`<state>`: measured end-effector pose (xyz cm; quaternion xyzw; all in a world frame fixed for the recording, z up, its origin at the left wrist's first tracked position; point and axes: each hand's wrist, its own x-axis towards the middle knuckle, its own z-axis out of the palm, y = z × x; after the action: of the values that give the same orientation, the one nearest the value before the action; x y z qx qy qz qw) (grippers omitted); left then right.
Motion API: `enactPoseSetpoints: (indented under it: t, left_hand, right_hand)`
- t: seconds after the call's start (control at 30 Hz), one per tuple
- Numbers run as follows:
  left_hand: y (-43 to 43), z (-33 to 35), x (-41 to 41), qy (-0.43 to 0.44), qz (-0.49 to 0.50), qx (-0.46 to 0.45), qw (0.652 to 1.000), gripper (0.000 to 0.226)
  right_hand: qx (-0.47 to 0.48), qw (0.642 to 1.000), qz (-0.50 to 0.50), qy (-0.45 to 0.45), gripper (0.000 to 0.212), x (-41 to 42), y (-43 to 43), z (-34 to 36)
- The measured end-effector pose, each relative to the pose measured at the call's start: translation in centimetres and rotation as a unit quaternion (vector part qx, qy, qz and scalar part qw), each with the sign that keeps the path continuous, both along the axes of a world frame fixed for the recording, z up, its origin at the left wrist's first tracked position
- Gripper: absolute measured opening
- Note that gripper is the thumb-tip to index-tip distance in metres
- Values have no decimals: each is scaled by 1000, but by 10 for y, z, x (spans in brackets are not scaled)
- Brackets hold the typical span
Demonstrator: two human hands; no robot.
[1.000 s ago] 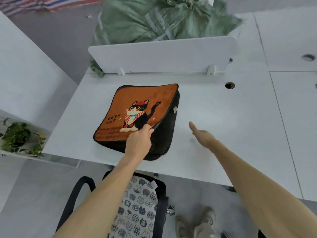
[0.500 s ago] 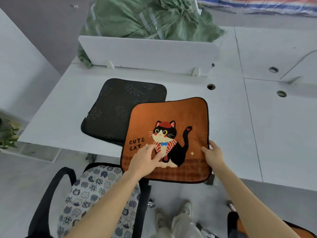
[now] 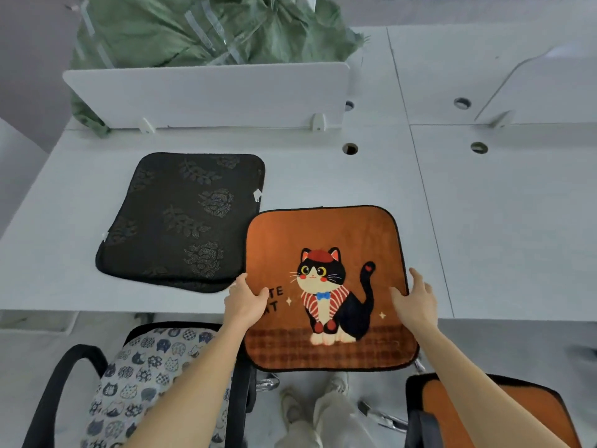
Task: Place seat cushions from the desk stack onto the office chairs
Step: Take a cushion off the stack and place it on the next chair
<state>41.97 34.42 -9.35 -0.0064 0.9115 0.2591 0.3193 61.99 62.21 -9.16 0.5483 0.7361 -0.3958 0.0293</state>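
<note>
An orange seat cushion (image 3: 326, 234) with a black cat picture hangs half over the front edge of the white desk (image 3: 504, 240). My left hand (image 3: 245, 302) grips its left edge and my right hand (image 3: 415, 302) grips its right edge. A black cushion (image 3: 184, 218) with a flower pattern lies flat on the desk to the left. Below left stands an office chair (image 3: 64, 376) carrying a cat-print cushion (image 3: 145, 379). At the lower right a second chair (image 3: 416, 415) has an orange cushion (image 3: 529, 412) on its seat.
A white divider panel (image 3: 206, 95) stands along the back of the desk, with a green sack (image 3: 200, 30) behind it. Cable holes (image 3: 350, 149) dot the desk tops. My feet (image 3: 323, 405) are on the grey floor between the chairs.
The orange cushion came off the black one and moved right and toward me. My right hand took hold of its right edge; my left hand shifted to its left edge.
</note>
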Motion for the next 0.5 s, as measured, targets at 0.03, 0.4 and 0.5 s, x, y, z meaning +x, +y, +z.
enactPoseSetpoints:
  t: [0.03, 0.4, 0.5]
  left_hand:
    - [3, -1, 0, 6, 18, 6, 1000, 74]
    - [33, 28, 5, 53, 57, 8, 997, 51]
    - [36, 43, 13, 48, 72, 26, 996, 56]
  right_hand:
    - [-5, 1000, 0, -6, 73, -4, 0, -1]
    - [-18, 998, 52, -39, 43, -11, 15, -26]
    - [-15, 999, 43, 8, 31, -7, 10, -21]
